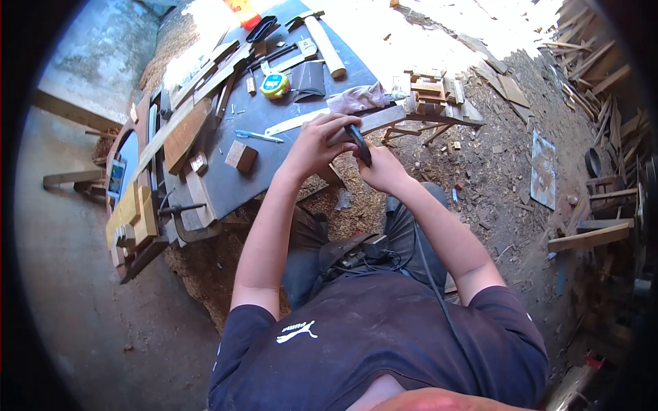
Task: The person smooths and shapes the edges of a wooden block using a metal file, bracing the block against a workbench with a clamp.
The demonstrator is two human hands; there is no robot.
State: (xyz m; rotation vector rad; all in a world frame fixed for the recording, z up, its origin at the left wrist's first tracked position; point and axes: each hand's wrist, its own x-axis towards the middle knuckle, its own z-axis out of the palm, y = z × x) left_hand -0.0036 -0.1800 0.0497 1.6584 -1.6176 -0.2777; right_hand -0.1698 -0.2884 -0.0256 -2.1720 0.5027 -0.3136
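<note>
From 9 to 12 o'clock of my hands spreads the blue-grey flat tabletop [218,164], crowded with tools. A brown wooden cube [241,156] sits at 9 o'clock, with a slim light-blue pen [259,136] between it and me. At 10 o'clock lies a yellow-green tape measure [275,86], just beside a dark, square-edged sheet [308,81]; towards 11 to 12 rests a hammer with a pale wooden handle [325,48]. A crumpled pinkish cloth [358,100] bunches at 12, right behind the greyish wooden bar [384,119] that runs from my hands towards 2 o'clock, where small wooden offcuts [430,90] are piled. A black metal clamp [184,220] stands at 8. My left hand [319,144] bends its fingers over the bar's near end, thumb underneath, pinching it; whether they press the black curved tool [360,142] too, I cannot tell. My right hand [382,168] closes its fingers around that tool's lower end, knuckles together, fingertips hidden.
</note>
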